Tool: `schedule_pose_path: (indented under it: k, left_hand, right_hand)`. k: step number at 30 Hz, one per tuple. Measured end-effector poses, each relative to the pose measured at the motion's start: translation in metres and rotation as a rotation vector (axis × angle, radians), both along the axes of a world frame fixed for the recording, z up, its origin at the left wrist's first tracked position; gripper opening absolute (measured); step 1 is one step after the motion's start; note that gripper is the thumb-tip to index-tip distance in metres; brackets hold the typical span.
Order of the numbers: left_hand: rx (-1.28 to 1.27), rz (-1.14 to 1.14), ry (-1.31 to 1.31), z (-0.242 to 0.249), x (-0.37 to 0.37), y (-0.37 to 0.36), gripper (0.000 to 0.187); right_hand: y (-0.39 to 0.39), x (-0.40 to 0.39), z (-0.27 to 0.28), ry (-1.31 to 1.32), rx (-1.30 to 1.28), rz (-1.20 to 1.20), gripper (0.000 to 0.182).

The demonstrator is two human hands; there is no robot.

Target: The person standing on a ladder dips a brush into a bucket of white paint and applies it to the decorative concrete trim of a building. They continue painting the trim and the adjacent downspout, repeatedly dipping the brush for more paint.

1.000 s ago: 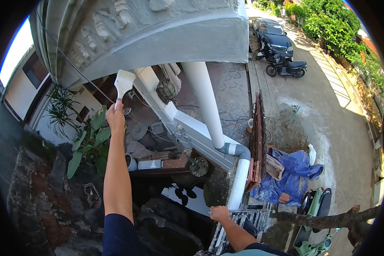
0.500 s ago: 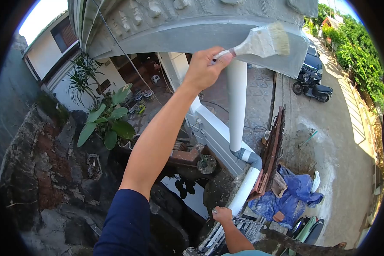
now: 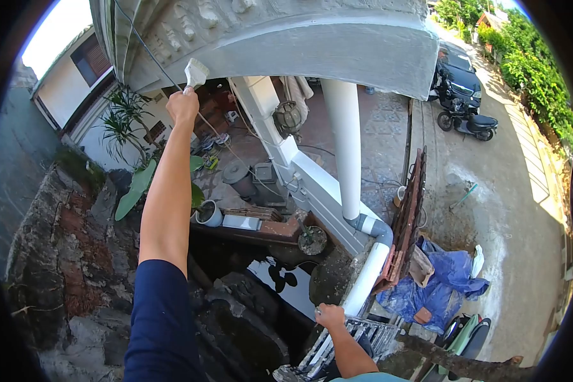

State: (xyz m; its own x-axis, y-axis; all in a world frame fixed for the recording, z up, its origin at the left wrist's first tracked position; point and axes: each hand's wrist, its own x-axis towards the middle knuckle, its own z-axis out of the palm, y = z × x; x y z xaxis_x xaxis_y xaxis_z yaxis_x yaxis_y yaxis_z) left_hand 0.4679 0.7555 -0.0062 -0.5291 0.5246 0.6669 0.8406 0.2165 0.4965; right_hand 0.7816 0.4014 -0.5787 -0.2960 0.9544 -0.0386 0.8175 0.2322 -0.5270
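Note:
My left hand, its arm stretched far up and forward, is closed around the handle of a flat paintbrush. The wide bristle end points upward, close to the lower left part of the grey curved concrete canopy edge. Down at the bottom, my right hand is closed in a fist at the top of a whitish, paint-spattered ladder. A small pale tip shows at its thumb side, and the fingers' undersides are hidden.
A white drainpipe rises beside a white wall. Below lie a dark pond and rough rocks. A blue tarp, a motorbike and a car are on the right. A cable hangs at upper left.
My left hand has swung left with the paintbrush, from the canopy's right part to its left end, and the brush now points up. My right hand stays by the ladder.

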Motion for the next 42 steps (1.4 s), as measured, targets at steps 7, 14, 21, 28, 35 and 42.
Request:
schedule_pose_path:
  k: [7, 14, 21, 28, 35, 42]
  left_hand:
    - [0.173, -0.302, 0.247, -0.025, 0.173, -0.053, 0.034]
    - [0.023, -1.185, -0.058, -0.054, 0.239, -0.165, 0.029]
    - [0.028, -1.022, -0.164, -0.066, 0.142, -0.056, 0.027]
    - [-0.009, -0.145, -0.079, -0.069, -0.017, -0.012, 0.039]
    - [0.176, -0.479, 0.081, -0.084, 0.151, -0.060, 0.033]
    - [0.109, -1.259, -0.199, -0.105, 0.286, -0.174, 0.020]
  right_hand:
    - [0.000, 0.000, 0.008, 0.016, 0.010, -0.019, 0.025]
    - [-0.001, 0.000, 0.008, -0.056, -0.022, 0.023, 0.025]
    - [-0.001, -0.001, 0.007, -0.067, -0.008, 0.025, 0.027]
    - [0.000, 0.001, -0.002, -0.006, 0.068, 0.010, 0.027]
    - [0.001, 0.000, 0.009, -0.041, -0.040, 0.015, 0.025]
    - [0.000, 0.001, 0.006, -0.051, -0.036, 0.009, 0.028]
